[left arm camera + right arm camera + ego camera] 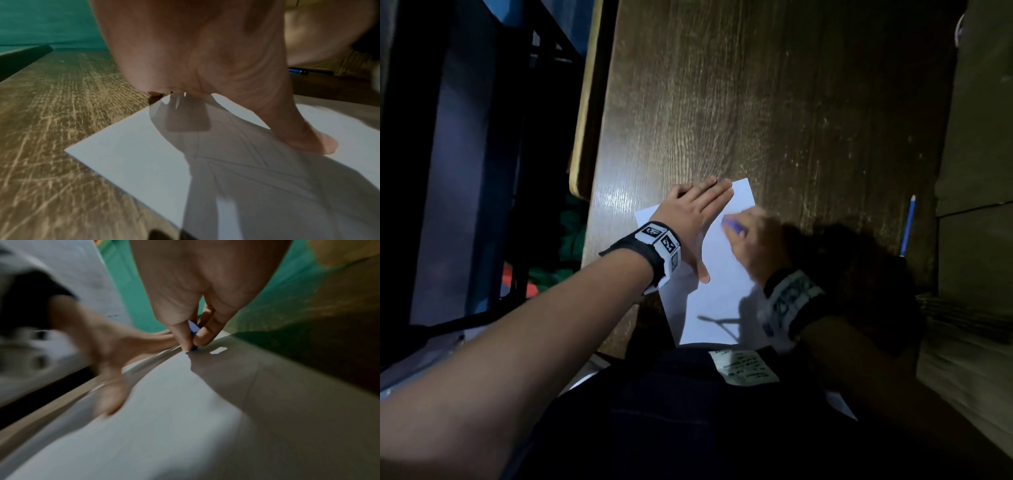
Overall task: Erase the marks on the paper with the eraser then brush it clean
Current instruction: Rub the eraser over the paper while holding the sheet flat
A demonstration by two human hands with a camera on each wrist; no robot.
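Left hand (690, 219) flat, fingers straight and together, pressing white rectangular sheet of paper (717, 291) at near edge of scratched, grained wooden table (774, 102). Right hand (755, 240) pinching small blue eraser (732, 228) against paper's far right corner. Slim blue pencil (907, 226) near right edge.

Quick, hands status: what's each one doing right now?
Left hand: open, fingers straight, pressing flat on the paper.
Right hand: pinching the blue eraser against the paper.

The paper (717, 274) lies on the table (774, 102), a pencil (907, 226) well to its right.
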